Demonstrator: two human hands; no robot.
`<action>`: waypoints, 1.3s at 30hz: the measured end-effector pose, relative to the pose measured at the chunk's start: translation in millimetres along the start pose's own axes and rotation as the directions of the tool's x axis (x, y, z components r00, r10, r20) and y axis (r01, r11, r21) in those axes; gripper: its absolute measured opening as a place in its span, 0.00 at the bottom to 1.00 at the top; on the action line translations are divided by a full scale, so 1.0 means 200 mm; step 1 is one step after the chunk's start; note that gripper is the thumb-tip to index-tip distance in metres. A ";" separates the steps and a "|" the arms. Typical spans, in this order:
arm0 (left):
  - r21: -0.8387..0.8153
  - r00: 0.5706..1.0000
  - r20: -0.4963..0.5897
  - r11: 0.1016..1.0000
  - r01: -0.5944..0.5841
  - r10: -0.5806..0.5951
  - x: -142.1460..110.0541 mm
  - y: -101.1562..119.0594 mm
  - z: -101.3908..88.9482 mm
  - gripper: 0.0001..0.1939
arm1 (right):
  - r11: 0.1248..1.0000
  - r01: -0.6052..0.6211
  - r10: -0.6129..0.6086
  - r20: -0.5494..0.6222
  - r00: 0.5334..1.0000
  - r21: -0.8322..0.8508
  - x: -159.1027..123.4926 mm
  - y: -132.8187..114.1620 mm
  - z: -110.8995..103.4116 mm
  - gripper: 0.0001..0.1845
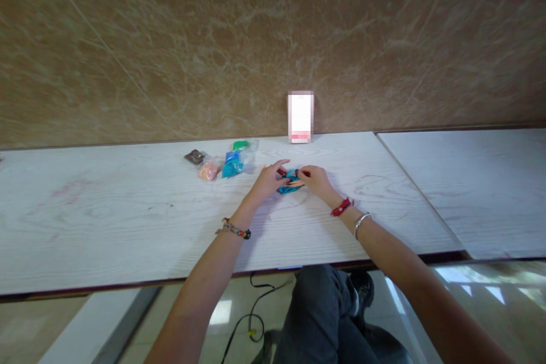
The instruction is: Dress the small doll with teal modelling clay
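A small blue and peach piece (290,187), which looks like soft modelling clay with reddish-brown bits, lies on the white wood-grain table between my hands. My left hand (271,179) holds its left side, thumb against it, with the index finger stretched out above. On the other side, my right hand (314,177) is closed in a pinch at the piece's upper right edge. A tiny dark bit shows at those fingertips, too small to name. Part of the piece is hidden by my fingers.
Left of my hands lie small clear bags of coloured clay: brown (195,156), peach (209,170), blue (232,165) and green (240,145). A phone with a bright screen (301,116) leans against the brown marble wall (170,40). A black cable (251,313) lies on the floor.
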State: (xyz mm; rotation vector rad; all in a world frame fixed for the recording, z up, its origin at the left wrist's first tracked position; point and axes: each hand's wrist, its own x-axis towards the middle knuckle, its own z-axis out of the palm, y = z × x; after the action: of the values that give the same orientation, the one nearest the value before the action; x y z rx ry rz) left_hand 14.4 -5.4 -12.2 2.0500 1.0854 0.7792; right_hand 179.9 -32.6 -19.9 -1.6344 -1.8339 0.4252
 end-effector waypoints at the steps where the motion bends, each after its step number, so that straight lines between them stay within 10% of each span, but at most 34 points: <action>1: 0.014 1.000 -0.002 1.000 -0.001 0.001 0.00 0.01 0.00 0.28 | 1.000 0.009 -0.009 0.003 1.000 -0.006 0.00 0.00 0.00 0.15; 15: 0.001 0.998 0.062 1.000 0.019 -0.019 -0.02 0.00 -0.12 0.33 | 0.941 0.310 -0.293 0.129 0.947 -0.136 -0.05 -0.02 -0.04 0.06; 39: -0.101 0.993 0.120 0.994 0.034 -0.021 -0.01 -0.02 -0.08 0.29 | 0.902 0.290 -0.246 0.173 0.954 -0.318 -0.05 -0.04 -0.03 0.10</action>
State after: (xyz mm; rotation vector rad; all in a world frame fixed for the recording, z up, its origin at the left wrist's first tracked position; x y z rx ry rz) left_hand -0.4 -0.5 -7.0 1.9642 0.9846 0.6762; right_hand 177.5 -44.8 -13.7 -1.5636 -2.2965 0.0938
